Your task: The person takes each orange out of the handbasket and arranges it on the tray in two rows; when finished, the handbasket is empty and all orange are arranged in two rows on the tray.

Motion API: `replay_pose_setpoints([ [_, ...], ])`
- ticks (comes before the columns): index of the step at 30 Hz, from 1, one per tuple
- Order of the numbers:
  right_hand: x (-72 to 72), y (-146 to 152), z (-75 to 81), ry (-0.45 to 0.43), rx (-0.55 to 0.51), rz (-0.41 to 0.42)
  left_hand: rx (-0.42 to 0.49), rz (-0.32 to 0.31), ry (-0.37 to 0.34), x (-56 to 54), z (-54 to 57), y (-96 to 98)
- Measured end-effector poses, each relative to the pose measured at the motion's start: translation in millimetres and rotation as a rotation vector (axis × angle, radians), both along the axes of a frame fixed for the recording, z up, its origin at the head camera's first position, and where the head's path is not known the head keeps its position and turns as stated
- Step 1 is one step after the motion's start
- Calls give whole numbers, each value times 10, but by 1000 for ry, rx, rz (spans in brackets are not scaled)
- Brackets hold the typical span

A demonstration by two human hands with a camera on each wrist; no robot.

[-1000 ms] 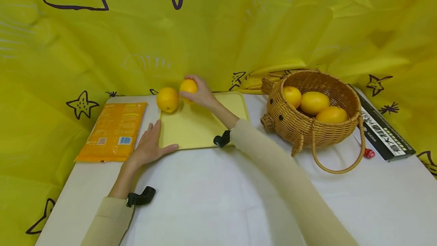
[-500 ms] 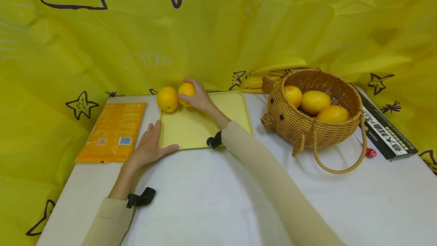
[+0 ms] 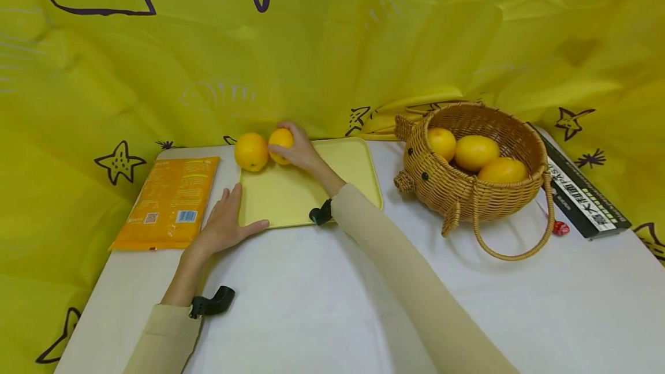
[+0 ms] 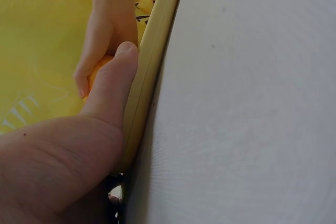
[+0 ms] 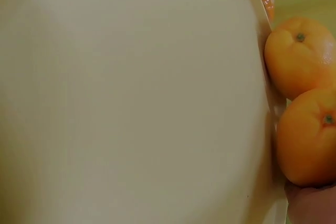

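At the back of the pale yellow tray (image 3: 280, 201), my right hand (image 3: 305, 153) grips an orange (image 3: 279, 142). A second orange (image 3: 251, 152) sits close on its left, at the tray's back left corner. In the right wrist view the held orange (image 5: 304, 142) and the other orange (image 5: 298, 59) lie side by side along the tray's edge, with a fingertip (image 5: 314, 204) on the held one. My left hand (image 3: 224, 225) rests at the tray's front left corner, fingers straight along the left side. Its thumb (image 4: 113, 85) lies along the front edge.
An orange packet (image 3: 168, 204) lies to the left. On the right stands a pig-shaped wicker basket (image 3: 462, 189) with three yellow oval fruits (image 3: 476, 153), its handle hanging forward. Behind it lie a black and white box (image 3: 587, 195) and a small red wrapped candy (image 3: 560, 228). Yellow cloth hangs behind.
My right hand has brought its orange slightly left and down, closer to the other orange. My left hand keeps its place at the tray corner. The head view has shifted a little.
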State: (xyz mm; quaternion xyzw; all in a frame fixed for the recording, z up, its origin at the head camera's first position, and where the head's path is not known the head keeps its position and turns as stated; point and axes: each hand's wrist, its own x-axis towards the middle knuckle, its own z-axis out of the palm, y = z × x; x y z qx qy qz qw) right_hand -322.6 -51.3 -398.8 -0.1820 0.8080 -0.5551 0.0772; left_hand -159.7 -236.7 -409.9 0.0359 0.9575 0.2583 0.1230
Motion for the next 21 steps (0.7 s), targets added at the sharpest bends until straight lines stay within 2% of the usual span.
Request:
replay_pose_setpoints([
  [5,7,8,7,61,82,27,2,-3,0,2,2,4],
  [9,3,10,8,65,101,38,2,0,-5,7,5,3],
  [21,10,3,70,-35,117,0,8,-2,-8,7,20,1],
])
